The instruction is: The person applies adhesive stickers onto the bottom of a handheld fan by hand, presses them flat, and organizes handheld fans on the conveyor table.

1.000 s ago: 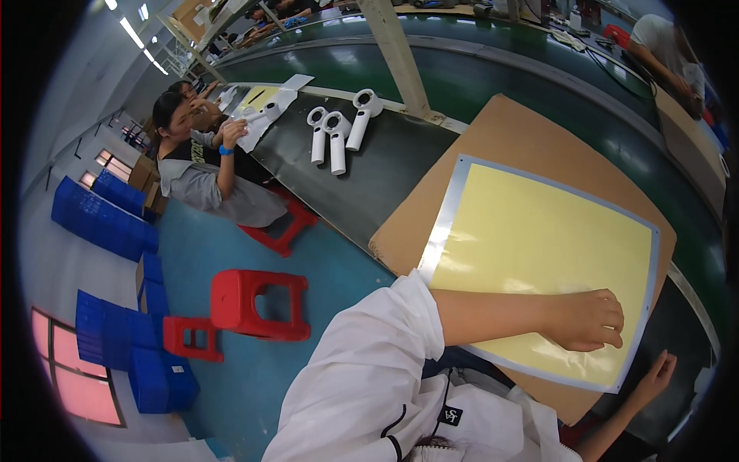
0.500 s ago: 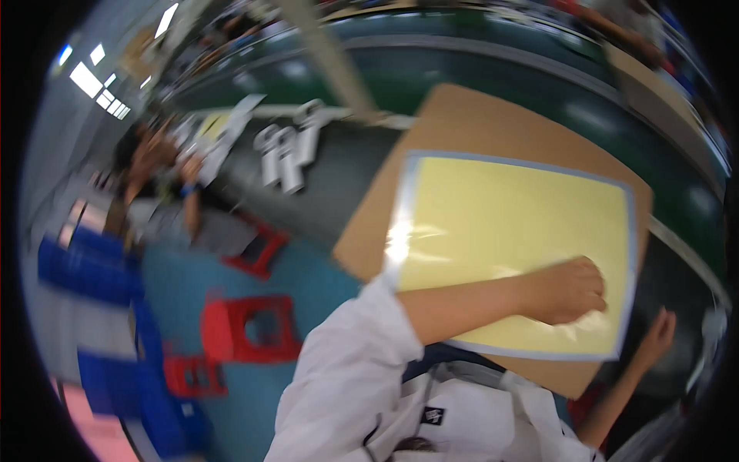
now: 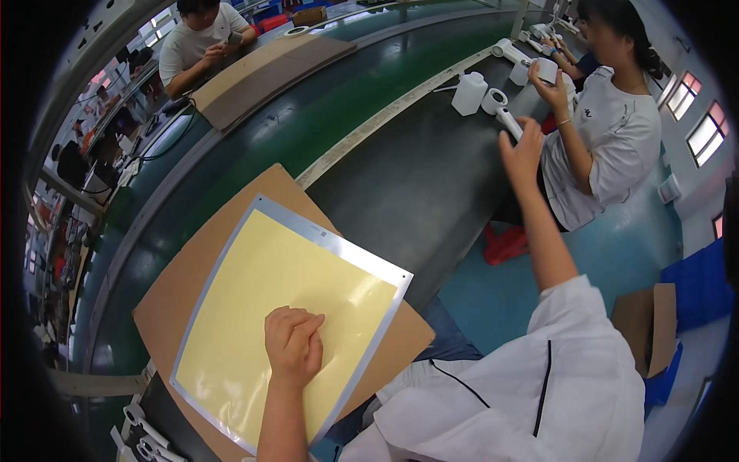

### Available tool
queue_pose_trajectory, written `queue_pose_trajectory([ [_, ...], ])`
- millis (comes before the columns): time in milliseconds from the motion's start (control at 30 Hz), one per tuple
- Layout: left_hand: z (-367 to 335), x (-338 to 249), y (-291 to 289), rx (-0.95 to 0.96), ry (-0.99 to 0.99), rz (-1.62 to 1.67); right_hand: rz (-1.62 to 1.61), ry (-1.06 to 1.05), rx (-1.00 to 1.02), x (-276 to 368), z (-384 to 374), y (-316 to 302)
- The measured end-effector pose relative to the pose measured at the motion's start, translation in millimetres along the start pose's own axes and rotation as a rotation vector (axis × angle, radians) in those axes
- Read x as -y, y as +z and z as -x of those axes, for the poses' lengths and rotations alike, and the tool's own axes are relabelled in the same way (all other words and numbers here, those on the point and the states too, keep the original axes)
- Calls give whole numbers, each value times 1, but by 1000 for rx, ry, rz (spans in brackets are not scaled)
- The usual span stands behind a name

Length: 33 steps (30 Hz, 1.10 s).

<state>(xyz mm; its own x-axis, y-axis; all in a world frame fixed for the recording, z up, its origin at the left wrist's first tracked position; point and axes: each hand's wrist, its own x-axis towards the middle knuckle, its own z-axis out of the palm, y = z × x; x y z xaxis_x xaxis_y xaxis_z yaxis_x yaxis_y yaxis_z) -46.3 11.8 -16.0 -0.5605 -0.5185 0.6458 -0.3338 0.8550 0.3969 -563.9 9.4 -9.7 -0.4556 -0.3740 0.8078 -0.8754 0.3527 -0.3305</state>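
Note:
My left hand (image 3: 292, 343) is loosely closed, its fingers curled with nothing visible in them, over a yellow sheet (image 3: 269, 285) with a silver-grey border. Under the sheet is a brown cardboard panel (image 3: 173, 296). My right hand (image 3: 525, 154) reaches out to the right, thumb and fingers apart, around the near end of a white ring-headed handle piece (image 3: 506, 117) on the dark belt. Whether its fingers touch the piece I cannot tell. A white square bottle (image 3: 469, 94) stands just left of that piece.
A co-worker (image 3: 596, 131) at the right holds a white part (image 3: 545, 71). More white handle pieces (image 3: 150, 443) lie at the lower left. Beyond the dark belt (image 3: 385, 208) runs a green line (image 3: 369, 108) with a cardboard box (image 3: 262, 69); another person (image 3: 202, 46) sits behind it.
The view has swung to the right. My right hand has stretched out to the white handle piece beside the co-worker. My left hand stays curled above the yellow sheet.

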Motion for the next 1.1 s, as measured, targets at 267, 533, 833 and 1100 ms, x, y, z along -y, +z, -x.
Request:
queue_pose_trajectory([
  [267,23,11,-15,53,-28,-156,124,-67,330,-140,-1,137],
  [533,12,17,2,-4,50,-16,-117,-135,369,-243,69,79],
  [833,-7,-31,-14,78,-351,475,-791,-240,711,169,132,-78],
  [1100,24,-44,-74,-796,-870,935,-1139,-750,1075,391,179,-131],
])
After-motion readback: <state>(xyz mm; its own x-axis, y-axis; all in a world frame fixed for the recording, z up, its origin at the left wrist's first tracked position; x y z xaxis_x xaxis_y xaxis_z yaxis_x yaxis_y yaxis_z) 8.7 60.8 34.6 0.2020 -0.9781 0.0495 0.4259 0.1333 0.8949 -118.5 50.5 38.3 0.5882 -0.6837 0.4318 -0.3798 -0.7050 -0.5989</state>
